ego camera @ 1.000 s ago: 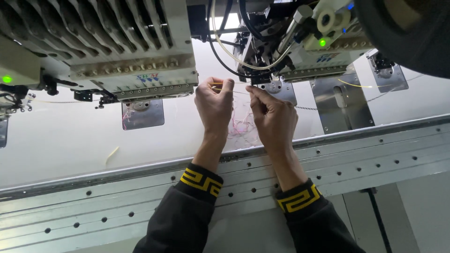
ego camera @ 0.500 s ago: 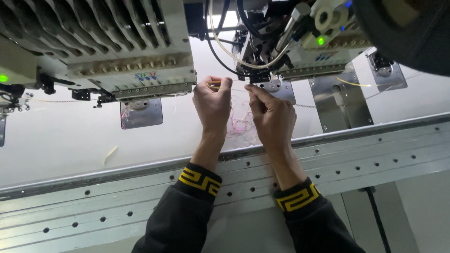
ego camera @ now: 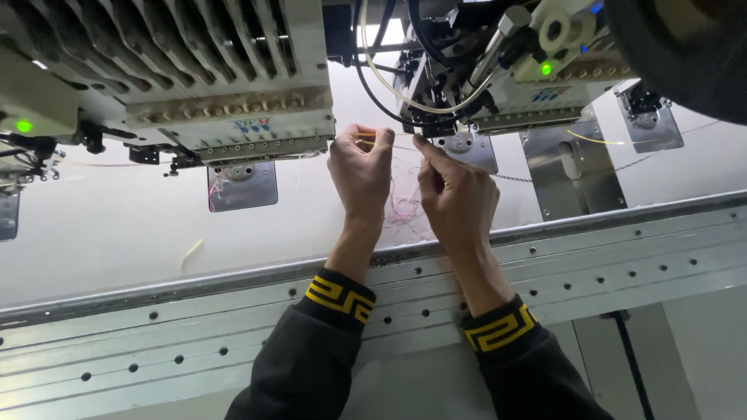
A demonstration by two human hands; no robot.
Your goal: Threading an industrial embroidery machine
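Note:
Both my hands reach up under an embroidery machine head [ego camera: 467, 93]. My left hand [ego camera: 360, 173] pinches a small orange tool [ego camera: 366, 138] between thumb and fingers. My right hand [ego camera: 455, 194] pinches a thin thread [ego camera: 405, 148] right below the black needle area [ego camera: 428, 124]. The thread runs taut between the two hands. Loose pink threads [ego camera: 403, 204] lie on the white fabric [ego camera: 117, 225] between my hands. Both sleeves are black with yellow patterned cuffs.
A second machine head [ego camera: 218, 85] with a metal needle plate [ego camera: 242, 185] stands to the left, with a green light [ego camera: 24, 125] at far left. More metal plates [ego camera: 572, 167] sit on the right. A perforated grey metal frame rail [ego camera: 194, 342] runs across the front.
My hands have stayed at the needle area, with only slight finger movement along the thread. The view has shifted a little.

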